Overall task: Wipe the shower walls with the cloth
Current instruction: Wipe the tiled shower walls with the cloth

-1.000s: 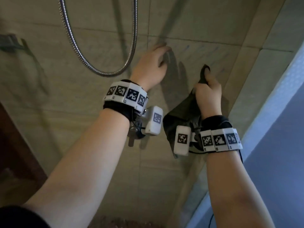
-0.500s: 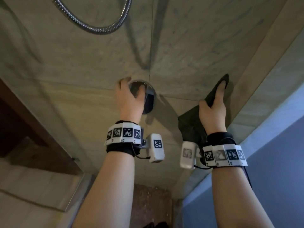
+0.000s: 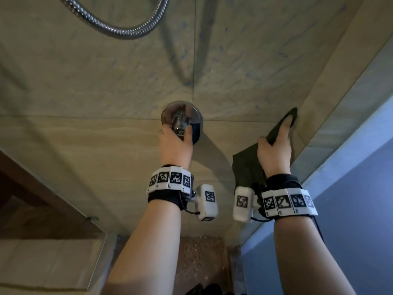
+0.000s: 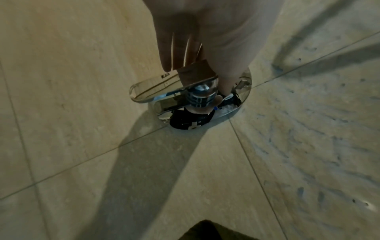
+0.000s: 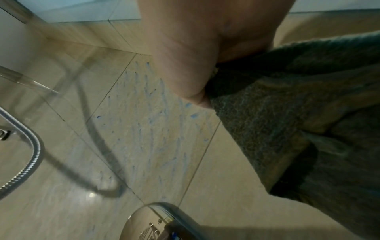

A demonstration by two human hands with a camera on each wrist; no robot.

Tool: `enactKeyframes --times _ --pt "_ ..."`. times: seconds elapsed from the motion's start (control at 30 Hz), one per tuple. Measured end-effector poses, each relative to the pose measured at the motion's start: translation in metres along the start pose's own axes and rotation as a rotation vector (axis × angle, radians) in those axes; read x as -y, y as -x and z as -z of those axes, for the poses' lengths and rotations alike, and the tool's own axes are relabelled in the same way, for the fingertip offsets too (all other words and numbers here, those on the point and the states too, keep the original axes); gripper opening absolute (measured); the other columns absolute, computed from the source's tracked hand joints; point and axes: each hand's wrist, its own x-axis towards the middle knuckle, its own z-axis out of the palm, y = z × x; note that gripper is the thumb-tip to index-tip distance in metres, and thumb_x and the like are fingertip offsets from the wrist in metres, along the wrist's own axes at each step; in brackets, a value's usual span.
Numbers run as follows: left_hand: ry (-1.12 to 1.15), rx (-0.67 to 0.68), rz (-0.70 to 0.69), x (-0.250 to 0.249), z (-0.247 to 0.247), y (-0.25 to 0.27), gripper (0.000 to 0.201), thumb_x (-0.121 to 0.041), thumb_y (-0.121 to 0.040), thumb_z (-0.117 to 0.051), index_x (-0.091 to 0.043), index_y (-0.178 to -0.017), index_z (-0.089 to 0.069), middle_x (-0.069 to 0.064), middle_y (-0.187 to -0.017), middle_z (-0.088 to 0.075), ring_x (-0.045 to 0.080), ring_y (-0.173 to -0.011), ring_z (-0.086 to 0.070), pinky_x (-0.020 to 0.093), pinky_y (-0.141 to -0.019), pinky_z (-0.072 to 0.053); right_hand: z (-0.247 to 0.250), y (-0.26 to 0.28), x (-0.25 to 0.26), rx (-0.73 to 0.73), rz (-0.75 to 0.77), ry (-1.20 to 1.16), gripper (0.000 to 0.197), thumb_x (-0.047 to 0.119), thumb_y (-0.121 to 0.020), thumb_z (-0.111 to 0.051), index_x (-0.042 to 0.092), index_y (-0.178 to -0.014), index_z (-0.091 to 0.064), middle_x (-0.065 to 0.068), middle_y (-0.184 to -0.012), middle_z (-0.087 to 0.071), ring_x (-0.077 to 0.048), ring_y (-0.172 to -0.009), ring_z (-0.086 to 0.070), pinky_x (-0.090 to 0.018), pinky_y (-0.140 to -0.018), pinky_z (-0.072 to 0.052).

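Here the dark green terry cloth [image 3: 248,167] lies flat against the beige stone-tiled shower wall [image 3: 244,67], under the right hand [image 3: 274,150]; its top corner pokes out just past the outstretched fingers [image 3: 285,124], while the rest hangs below the palm toward the wrist. The thumb curls over the cloth's left edge, so the hand pins and grips it against the tile near the corner of the shower. The left hand [image 3: 175,145] is at the round chrome valve [image 3: 180,122] on the same wall, thumb and fingers [image 4: 180,53] closed round its chrome lever handle [image 4: 164,89]. A ribbed metal shower hose [image 3: 125,31] loops across the tiles above both hands.
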Motion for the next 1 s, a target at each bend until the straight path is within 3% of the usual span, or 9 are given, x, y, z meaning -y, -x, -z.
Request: enactKeyframes --times 0.07,0.27,0.37,0.47,0.6,0.73,0.87,0.93,1.0 --pt "-0.029 0.000 0.030 -0.005 -0.002 -0.003 0.057 -0.040 -0.094 -0.054 -0.001 -0.131 -0.036 0.019 -0.128 -0.048 0.034 -0.109 -0.055 0.034 -0.077 -0.045 0.001 -0.002 0.001 0.001 -0.025 0.016 0.080 0.012 -0.096 -0.045 0.032 -0.152 0.008 -0.010 -0.153 -0.024 -0.026 -0.111 -0.047 -0.028 -0.082 -0.035" --pt "-0.038 0.019 0.097 -0.019 -0.006 -0.003 0.051 -0.035 -0.099 -0.046 0.000 -0.133 -0.030 0.020 -0.118 -0.058 0.036 -0.099 -0.060 0.033 -0.065 -0.039 -0.002 -0.021 -0.007 -0.007 -0.055 0.071 0.085 0.011 -0.093 -0.045 0.031 -0.151 0.014 -0.014 -0.157 -0.016 -0.018 -0.089 -0.044 -0.028 -0.079 -0.040" --pt "-0.024 0.030 0.111 -0.020 -0.007 -0.005 0.049 -0.033 -0.098 -0.049 -0.001 -0.130 -0.030 0.021 -0.122 -0.055 0.036 -0.105 -0.058 0.033 -0.069 -0.039 -0.004 -0.030 -0.016 -0.004 -0.070 0.099 0.085 0.012 -0.093 -0.044 0.033 -0.150 0.015 -0.013 -0.159 -0.010 -0.028 -0.107 -0.052 -0.033 -0.087 -0.045" --pt "-0.002 0.043 0.104 -0.019 -0.007 -0.009 0.051 -0.030 -0.096 -0.055 0.000 -0.130 -0.032 0.021 -0.125 -0.053 0.036 -0.112 -0.055 0.036 -0.077 -0.043 -0.007 -0.035 -0.024 0.010 -0.091 0.156 0.083 0.014 -0.093 -0.042 0.034 -0.150 0.015 -0.017 -0.154 -0.021 -0.037 -0.116 -0.048 -0.040 -0.094 -0.043" --pt "0.041 0.043 0.103 -0.017 -0.009 -0.013 0.053 -0.026 -0.094 -0.058 -0.001 -0.132 -0.031 0.020 -0.130 -0.051 0.034 -0.116 -0.053 0.034 -0.080 -0.042 -0.015 -0.036 -0.029 -0.008 -0.116 0.143 0.082 0.013 -0.093 -0.040 0.036 -0.149 0.016 -0.018 -0.146 -0.031 -0.036 -0.111 -0.050 -0.039 -0.088 -0.043" --pt "0.038 0.046 0.112 -0.019 -0.010 -0.012 0.053 -0.026 -0.095 -0.057 -0.001 -0.131 -0.029 0.020 -0.128 -0.051 0.034 -0.113 -0.054 0.034 -0.076 -0.041 -0.017 -0.036 -0.020 0.013 -0.137 0.008 0.078 0.010 -0.097 -0.039 0.030 -0.151 0.014 -0.014 -0.155 -0.018 -0.035 -0.122 -0.042 -0.037 -0.096 -0.039" --pt "0.021 0.034 0.117 -0.019 -0.011 -0.011 0.053 -0.029 -0.095 -0.057 0.000 -0.130 -0.029 0.021 -0.124 -0.053 0.036 -0.108 -0.056 0.043 -0.078 -0.050 -0.031 -0.032 -0.018 0.043 -0.105 -0.092 0.080 0.010 -0.097 -0.040 0.033 -0.150 0.016 -0.016 -0.133 -0.048 -0.022 -0.078 -0.055 -0.031 -0.073 -0.045" --pt "0.017 0.030 0.119 -0.020 -0.011 -0.010 0.054 -0.030 -0.095 -0.057 0.000 -0.130 -0.029 0.022 -0.122 -0.053 0.037 -0.105 -0.057 0.048 -0.078 -0.052 -0.040 -0.029 -0.020 0.089 -0.084 -0.062 0.082 0.011 -0.096 -0.041 0.036 -0.149 0.017 -0.014 -0.127 -0.054 -0.021 -0.075 -0.056 -0.034 -0.071 -0.049" --pt "0.020 0.027 0.122 -0.021 -0.011 -0.009 0.054 -0.030 -0.094 -0.057 0.000 -0.130 -0.029 0.021 -0.123 -0.053 0.038 -0.105 -0.058 0.047 -0.076 -0.052 -0.047 -0.025 -0.022 0.149 -0.061 -0.007 0.081 0.011 -0.096 -0.042 0.037 -0.149 0.015 -0.014 -0.107 -0.060 -0.022 -0.073 -0.058 -0.039 -0.072 -0.053"
